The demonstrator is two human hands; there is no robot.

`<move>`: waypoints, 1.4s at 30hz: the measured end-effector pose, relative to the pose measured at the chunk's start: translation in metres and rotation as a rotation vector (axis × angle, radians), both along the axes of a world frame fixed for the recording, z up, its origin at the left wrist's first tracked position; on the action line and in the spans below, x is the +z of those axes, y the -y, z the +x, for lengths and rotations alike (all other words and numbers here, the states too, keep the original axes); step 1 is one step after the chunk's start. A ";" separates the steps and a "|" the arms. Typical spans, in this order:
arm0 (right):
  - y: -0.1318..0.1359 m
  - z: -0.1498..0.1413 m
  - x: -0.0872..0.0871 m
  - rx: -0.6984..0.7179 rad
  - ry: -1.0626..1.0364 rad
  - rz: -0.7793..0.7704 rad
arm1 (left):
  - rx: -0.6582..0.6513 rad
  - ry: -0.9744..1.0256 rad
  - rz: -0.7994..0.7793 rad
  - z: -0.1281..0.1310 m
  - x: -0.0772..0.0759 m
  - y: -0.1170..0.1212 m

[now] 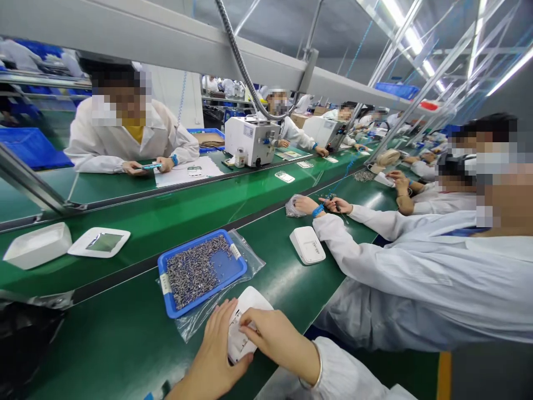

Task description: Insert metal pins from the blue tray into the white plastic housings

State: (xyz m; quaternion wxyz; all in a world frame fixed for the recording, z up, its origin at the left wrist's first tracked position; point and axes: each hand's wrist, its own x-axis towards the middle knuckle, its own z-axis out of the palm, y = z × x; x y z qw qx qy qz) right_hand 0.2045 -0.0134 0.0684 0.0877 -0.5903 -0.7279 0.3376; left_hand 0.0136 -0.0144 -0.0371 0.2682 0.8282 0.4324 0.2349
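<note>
A white plastic housing (239,343) with small slots and dark marks on its upper face lies on the green bench in front of me. My left hand (214,353) grips it, with long fingers along its left side and the thumb at its near edge. Over the right part of the housing, my right hand (281,340) has thumb and fingertips pinched together against its face. Whatever is between those fingertips is too small or hidden to make out. Just beyond my left hand, a blue tray (222,273) holds many small metal screws (189,272).
A clear plastic bag (250,255) lies under the tray. Another white housing (308,245) stands near a co-worker's hands (306,205). On the green conveyor (145,216) are a white box-like shell (39,247) and a white cover (120,239). A black bag (29,333) sits at left.
</note>
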 end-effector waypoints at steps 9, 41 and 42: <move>-0.008 0.003 0.003 0.048 0.083 0.047 | -0.050 -0.013 -0.167 0.001 0.003 -0.001; -0.014 -0.023 -0.028 0.200 0.464 0.254 | -0.035 -0.029 -0.134 0.007 0.021 -0.003; -0.014 -0.022 -0.026 0.205 0.461 0.247 | -0.037 -0.032 -0.129 0.007 0.020 -0.003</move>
